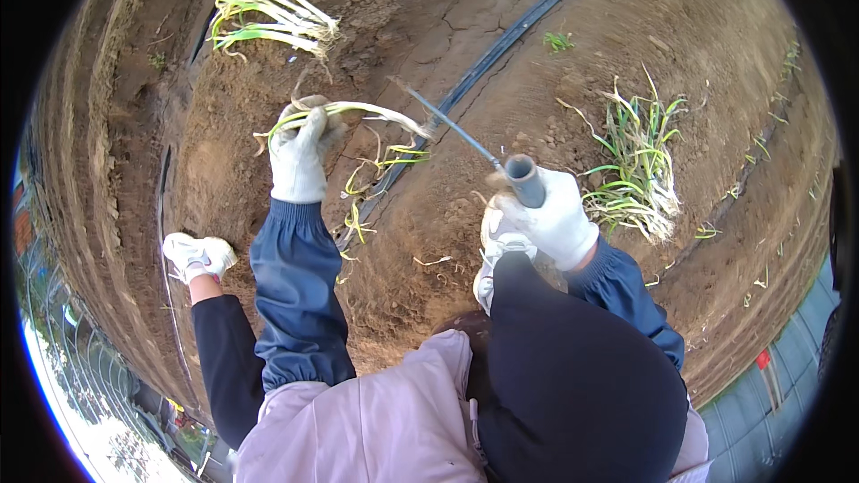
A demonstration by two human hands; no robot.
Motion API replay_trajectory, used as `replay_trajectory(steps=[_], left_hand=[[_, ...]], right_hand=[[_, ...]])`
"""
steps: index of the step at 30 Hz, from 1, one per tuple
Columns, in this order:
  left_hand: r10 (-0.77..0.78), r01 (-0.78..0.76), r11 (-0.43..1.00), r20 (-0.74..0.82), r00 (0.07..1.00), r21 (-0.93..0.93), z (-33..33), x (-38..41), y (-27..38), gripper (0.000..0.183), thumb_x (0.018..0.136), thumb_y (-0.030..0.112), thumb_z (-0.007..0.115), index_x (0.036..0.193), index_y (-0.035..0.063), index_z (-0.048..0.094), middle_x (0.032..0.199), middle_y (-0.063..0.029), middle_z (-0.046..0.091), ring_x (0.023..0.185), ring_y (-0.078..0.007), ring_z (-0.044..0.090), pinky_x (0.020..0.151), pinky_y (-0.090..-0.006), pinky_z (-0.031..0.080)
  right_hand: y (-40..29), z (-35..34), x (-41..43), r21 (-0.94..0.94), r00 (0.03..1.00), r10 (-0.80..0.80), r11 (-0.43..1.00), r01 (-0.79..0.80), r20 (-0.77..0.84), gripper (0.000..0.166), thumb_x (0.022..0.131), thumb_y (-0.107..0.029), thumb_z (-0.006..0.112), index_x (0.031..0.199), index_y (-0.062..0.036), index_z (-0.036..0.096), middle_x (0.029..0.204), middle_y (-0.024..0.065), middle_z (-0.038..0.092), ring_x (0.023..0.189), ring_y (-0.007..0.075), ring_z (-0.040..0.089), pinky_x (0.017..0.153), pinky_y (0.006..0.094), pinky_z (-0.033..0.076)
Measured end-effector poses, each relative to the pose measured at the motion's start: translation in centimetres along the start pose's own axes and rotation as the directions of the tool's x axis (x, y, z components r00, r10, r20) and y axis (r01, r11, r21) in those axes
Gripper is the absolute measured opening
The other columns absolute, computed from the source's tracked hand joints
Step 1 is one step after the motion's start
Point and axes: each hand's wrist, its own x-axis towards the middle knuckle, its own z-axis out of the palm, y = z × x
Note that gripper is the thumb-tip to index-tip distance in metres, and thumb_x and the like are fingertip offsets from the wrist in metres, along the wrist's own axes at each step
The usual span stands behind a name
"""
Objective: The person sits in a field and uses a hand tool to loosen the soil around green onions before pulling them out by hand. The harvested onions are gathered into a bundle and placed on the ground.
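My left hand (305, 141), in a white knit glove, is closed around a green onion (376, 111) with a pale stem and roots pointing right. In my right hand (547, 218), also gloved, is a hand tool with a tubular metal handle (525, 180) and a thin metal shaft (460, 131) reaching up and left over the soil. The shape of the tool's far end is unclear. Beyond my left hand lies a bunch of green onions (282, 17) with roots. A larger pile of green onions (637, 161) rests on the soil right of my right hand.
A black drip irrigation hose (500, 50) crosses the soil diagonally between my hands. Onion leaf scraps (359, 178) lie beside and over it. My white shoes stand on the soil, one at the left (199, 255), one under my right hand (493, 258). A small weed (558, 41) grows farther ahead.
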Motion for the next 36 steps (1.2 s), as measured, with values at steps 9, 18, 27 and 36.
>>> replay_trajectory(steps=[9, 18, 27, 36], left_hand=[[-0.323, 0.289, 0.944, -0.277, 0.905, -0.159, -4.5, 5.5, -9.6, 0.012, 0.087, 0.004, 0.057, 0.099, 0.0039, 0.056, 0.097, -0.0108, 0.062, 0.087, -0.0238, 0.064, 0.074, -0.0343, 0.057], [-0.228, 0.313, 0.942, -0.459, 0.859, 0.117, -4.6, 8.8, -18.1, 0.019, 0.081, 0.014, 0.059, 0.092, -0.0011, 0.062, 0.084, -0.0101, 0.067, 0.073, -0.0233, 0.067, 0.062, -0.0303, 0.055], [-0.315, 0.385, 0.92, -0.446, 0.838, 0.075, -4.5, 7.7, -19.9, 0.018, 0.079, 0.006, 0.063, 0.094, -0.0023, 0.06, 0.081, -0.0133, 0.066, 0.07, -0.0236, 0.067, 0.061, -0.0311, 0.056], [-0.184, 0.328, 0.922, -0.51, 0.84, 0.207, -3.5, 8.0, -21.1, 0.023, 0.08, 0.0, 0.064, 0.102, -0.0005, 0.056, 0.088, -0.0102, 0.064, 0.072, -0.0209, 0.065, 0.057, -0.0317, 0.054]], right_hand=[[1.1, -0.4, 0.2, -0.235, 0.998, -0.061, 0.97, 0.058, -0.003, 0.023, 0.076, -0.007, 0.064, 0.097, 0.0001, 0.062, 0.077, 0.0075, 0.066, 0.07, 0.012, 0.063, 0.065, 0.0275, 0.051], [0.0, -0.4, 0.1, -0.382, 1.0, -0.016, 0.924, 0.022, 0.019, 0.03, 0.073, -0.012, 0.069, 0.1, 0.0001, 0.063, 0.081, 0.0097, 0.068, 0.077, 0.0155, 0.067, 0.071, 0.0277, 0.051], [0.5, -0.4, 0.2, -0.439, 0.997, -0.068, 0.895, 0.081, 0.045, 0.034, 0.072, -0.017, 0.073, 0.1, 0.0007, 0.063, 0.084, 0.0119, 0.068, 0.079, 0.0174, 0.068, 0.071, 0.0281, 0.052], [1.0, -0.6, 0.1, -0.567, 0.991, -0.088, 0.813, 0.132, 0.104, 0.033, 0.073, -0.023, 0.072, 0.099, -0.0043, 0.064, 0.084, 0.0146, 0.067, 0.079, 0.0284, 0.067, 0.07, 0.0319, 0.053]])
